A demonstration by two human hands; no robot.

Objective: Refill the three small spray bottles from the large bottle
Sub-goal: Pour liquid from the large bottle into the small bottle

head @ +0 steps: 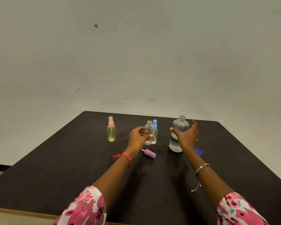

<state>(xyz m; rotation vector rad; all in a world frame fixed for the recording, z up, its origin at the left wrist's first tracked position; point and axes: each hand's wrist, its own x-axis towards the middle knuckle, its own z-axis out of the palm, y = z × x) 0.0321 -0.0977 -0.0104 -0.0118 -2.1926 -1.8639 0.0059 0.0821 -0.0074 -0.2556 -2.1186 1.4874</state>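
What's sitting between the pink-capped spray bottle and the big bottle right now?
Head view, left to right: the left hand, the uncapped small bottle right at its fingers, then the blue-capped spray bottle close beside that.

The large bottle's [178, 137] label is too blurred to read.

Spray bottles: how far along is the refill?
Done: the large bottle and one small clear bottle are uncapped; a purple spray cap and a blue cap lie on the table. In hand: the left hand is at the clear bottle, the open right hand at the large one. Left: pouring; the pink-capped bottle and blue-capped bottle are closed.
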